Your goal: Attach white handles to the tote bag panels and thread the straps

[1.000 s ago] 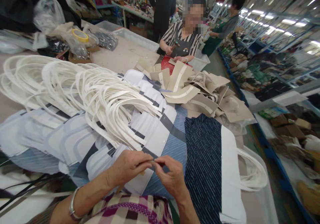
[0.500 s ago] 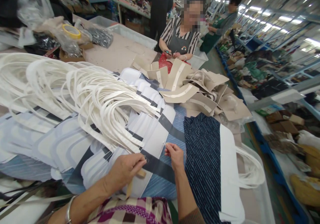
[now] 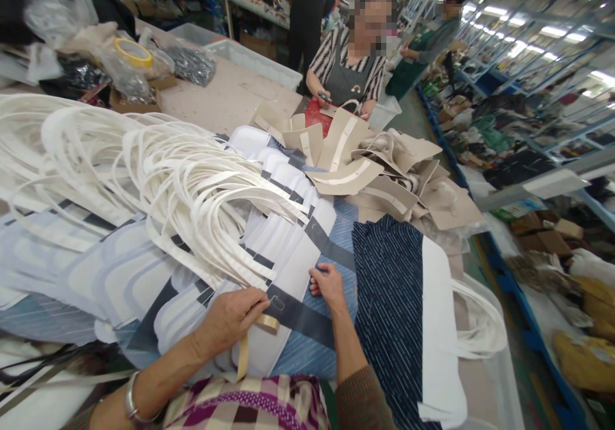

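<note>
My left hand (image 3: 237, 313) is closed in a pinch at the dark band (image 3: 300, 314) of a white bag panel (image 3: 288, 270); what its fingers hold is hidden. Below it, a tan strip of tape (image 3: 243, 356) curls out and hangs over the panel edge. My right hand (image 3: 329, 286) is closed with curled fingers just above the panel's right side; anything between the fingertips is too small to name. A small outlined mark shows on the dark band between the hands. White looped handles (image 3: 202, 193) lie in a thick row over the stacked panels.
A dark striped bag piece (image 3: 387, 302) with a white top lies at right. Beige pieces (image 3: 343, 145) are heaped toward a co-worker in a striped shirt (image 3: 324, 55). Yellow tape (image 3: 133, 52), plastic bags and a white bin (image 3: 259, 61) stand behind.
My left hand has drawn slightly left and up from the dark band, uncovering its mark. My right hand has shifted a little left and up, its fingers curling. The co-worker's hands have moved apart.
</note>
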The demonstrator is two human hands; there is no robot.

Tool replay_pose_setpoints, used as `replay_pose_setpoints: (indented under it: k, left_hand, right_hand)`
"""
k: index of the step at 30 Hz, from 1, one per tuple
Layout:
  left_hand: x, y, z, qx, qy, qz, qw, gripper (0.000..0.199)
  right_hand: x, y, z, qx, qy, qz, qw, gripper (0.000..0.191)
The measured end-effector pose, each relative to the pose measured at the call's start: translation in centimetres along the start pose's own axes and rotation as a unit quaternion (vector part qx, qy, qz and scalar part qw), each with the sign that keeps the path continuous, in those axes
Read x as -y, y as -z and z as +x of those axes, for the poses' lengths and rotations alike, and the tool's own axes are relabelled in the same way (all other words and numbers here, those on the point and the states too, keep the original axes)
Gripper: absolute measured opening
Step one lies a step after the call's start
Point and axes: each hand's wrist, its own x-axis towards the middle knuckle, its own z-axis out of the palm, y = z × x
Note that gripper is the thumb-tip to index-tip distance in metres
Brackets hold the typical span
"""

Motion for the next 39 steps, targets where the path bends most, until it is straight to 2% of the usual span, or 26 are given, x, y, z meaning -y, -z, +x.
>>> replay_pose_setpoints:
  k: [3,6,12,15,18,21,23,25,28,31,33,36,39]
  left_hand:
    - [0.0,-0.1,0.0,0.007,0.004,-0.002,1.000,0.030]
    - [0.0,0.0,0.0,0.010,0.004,-0.005,1.000,0.030]
    - [-0.1,0.6,-0.4,0.018,0.002,-0.029,0.999,0.029]
    - [-0.6,1.3,-0.9,0.048,0.017,-0.059,0.997,0.027]
    - [-1.1,1.7,-1.7,0.086,0.042,-0.088,0.991,0.027]
    - [-1.3,1.8,-2.5,0.103,0.061,-0.107,0.987,0.026]
    - [-1.2,1.7,-2.9,0.107,0.080,-0.133,0.982,0.024]
    - [-1.3,1.7,-3.0,0.109,0.108,-0.170,0.973,0.024]
    - [-1.9,2.2,-3.0,0.106,0.159,-0.241,0.952,0.027]
    - [-2.9,3.0,-2.8,0.104,0.191,-0.305,0.927,0.032]
    - [-3.6,3.5,-2.6,0.104,0.191,-0.331,0.918,0.035]
    - [-4.6,3.9,-2.1,0.104,0.176,-0.351,0.914,0.037]
    - [-5.0,3.5,-1.3,0.097,0.178,-0.347,0.915,0.041]
  right_hand:
    - [0.2,0.6,0.4,0.007,-0.029,-0.034,0.999,0.033]
    - [0.7,1.3,0.6,0.003,-0.031,-0.055,0.998,0.027]
    - [1.9,2.3,-1.5,-0.063,0.053,-0.074,0.994,0.029]
    - [2.8,1.0,-4.2,-0.067,0.130,-0.083,0.986,0.030]
    - [3.9,-2.0,-7.4,0.000,0.214,-0.097,0.972,0.021]
    - [4.8,-5.5,-10.0,0.055,0.325,-0.187,0.925,0.023]
    - [5.1,-7.5,-10.9,0.045,0.377,-0.290,0.878,0.027]
    - [5.1,-8.7,-11.3,0.022,0.384,-0.368,0.847,0.028]
    - [5.2,-9.1,-11.2,0.019,0.392,-0.411,0.823,0.024]
    - [6.4,-7.5,-11.5,0.017,0.435,-0.422,0.795,0.013]
    - [7.9,-5.3,-12.0,-0.010,0.457,-0.414,0.787,0.005]
    - [10.6,0.1,-13.2,-0.078,0.469,-0.348,0.808,0.014]
    - [12.2,7.5,-14.0,-0.139,0.452,-0.244,0.847,0.018]
